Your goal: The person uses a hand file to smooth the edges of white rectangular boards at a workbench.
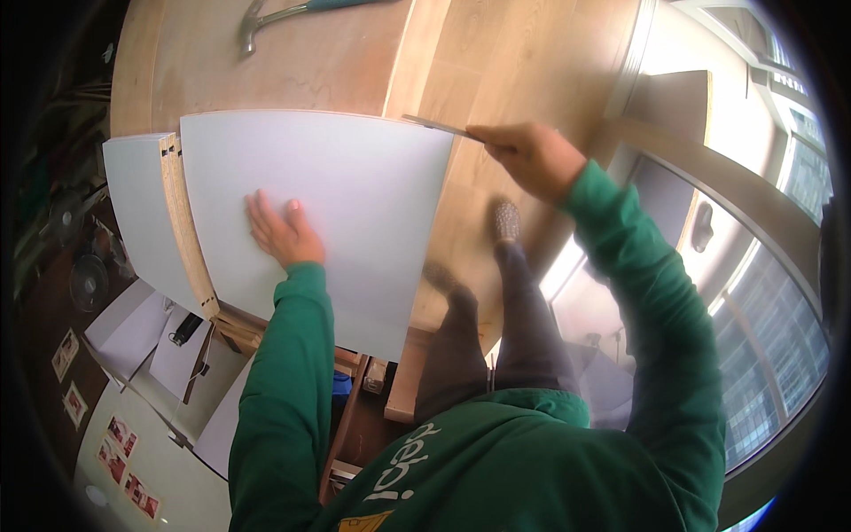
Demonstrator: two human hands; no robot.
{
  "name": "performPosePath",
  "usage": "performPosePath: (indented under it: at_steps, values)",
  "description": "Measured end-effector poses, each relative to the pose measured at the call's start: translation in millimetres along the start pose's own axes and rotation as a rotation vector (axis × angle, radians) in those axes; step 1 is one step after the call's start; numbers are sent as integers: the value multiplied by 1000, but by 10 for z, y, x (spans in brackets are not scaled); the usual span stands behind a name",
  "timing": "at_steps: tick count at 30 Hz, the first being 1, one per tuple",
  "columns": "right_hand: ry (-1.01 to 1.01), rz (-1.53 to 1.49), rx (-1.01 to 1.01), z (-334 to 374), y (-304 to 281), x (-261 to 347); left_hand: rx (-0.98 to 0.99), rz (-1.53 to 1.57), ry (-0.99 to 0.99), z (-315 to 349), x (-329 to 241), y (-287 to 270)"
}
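A large white panel (363,222) lies flat in front of me. My left hand (285,232) rests palm down on its face, left of the middle, with the fingers stretched out. At the panel's far right corner my right hand (536,161) is closed round one end of a thin, flat, file-like tool (441,127). The tool points left and lies along or just above the panel's far edge; whether it touches the edge I cannot tell.
A claw hammer (250,37) lies on the wooden bench top (301,75) beyond the panel. To the left stand stacked white boards (146,213) with raw chipboard edges. An open drawer (350,426) shows below the panel. Wood floor (523,62) and a window (762,328) are at right.
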State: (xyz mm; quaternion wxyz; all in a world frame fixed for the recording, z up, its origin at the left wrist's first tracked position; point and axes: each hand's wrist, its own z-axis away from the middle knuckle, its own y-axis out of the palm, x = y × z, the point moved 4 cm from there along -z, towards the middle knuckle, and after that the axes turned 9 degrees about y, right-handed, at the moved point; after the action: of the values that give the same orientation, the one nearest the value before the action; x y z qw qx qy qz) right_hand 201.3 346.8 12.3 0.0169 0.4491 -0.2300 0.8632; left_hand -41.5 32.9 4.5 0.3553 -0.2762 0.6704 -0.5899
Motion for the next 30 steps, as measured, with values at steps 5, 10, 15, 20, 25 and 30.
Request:
performPosePath:
  at_steps: [5, 10, 15, 20, 25, 30]
  values:
    - [90, 0, 119, 96, -181, 78, -25, -9, 12, 26, 81, -5]
    - [29, 35, 32, -26, -9, 77, -19, 9, 16, -1, 2, 0]
    - [70, 16, 82, -69, -10, 68, -22, -8, 19, 12, 43, 21]
    - [60, 34, 68, 90, -88, 119, -26, 1, 18, 32, 27, 2]
    - [81, 47, 50, -97, 26, 92, -15, -2, 19, 13, -3, 26]
    - [119, 27, 111, 117, -112, 168, -24, -17, 4, 56, 61, 6]
